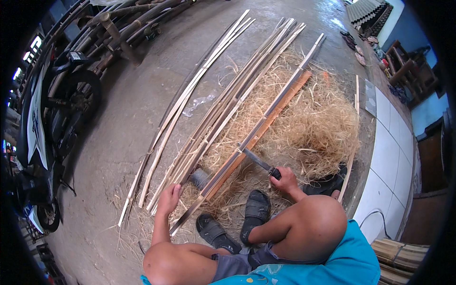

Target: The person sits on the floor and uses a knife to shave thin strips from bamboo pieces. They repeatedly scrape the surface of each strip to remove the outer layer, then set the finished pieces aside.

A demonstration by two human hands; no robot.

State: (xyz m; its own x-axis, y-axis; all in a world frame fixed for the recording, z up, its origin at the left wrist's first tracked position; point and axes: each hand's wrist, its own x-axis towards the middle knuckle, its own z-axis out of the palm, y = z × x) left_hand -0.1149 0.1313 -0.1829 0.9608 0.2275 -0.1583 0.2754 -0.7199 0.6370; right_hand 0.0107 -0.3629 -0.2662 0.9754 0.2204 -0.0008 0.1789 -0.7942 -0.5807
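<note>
My right hand (284, 181) is closed around the black handle of a knife (259, 162). Its blade reaches up and left, the tip end meeting a long dark-skinned bamboo pole strip (271, 110) that slants across a flat orange-brown board (285, 102). My left hand (169, 199) is closed at the near end of a dark bamboo strip (216, 128), which lies along a bundle of pale strips (190, 154). Part of the grip is hidden by the back of the hand. A grey cylinder (200, 178) sits beside the left hand, partly under the strips.
Curly bamboo shavings (318, 123) heap around the board. More pale strips (190, 88) lie on the concrete floor to the left. A motorcycle (52, 128) and stacked poles (128, 28) stand at far left. White tiles (387, 156) edge the right; bundled slats (399, 254) lie at lower right.
</note>
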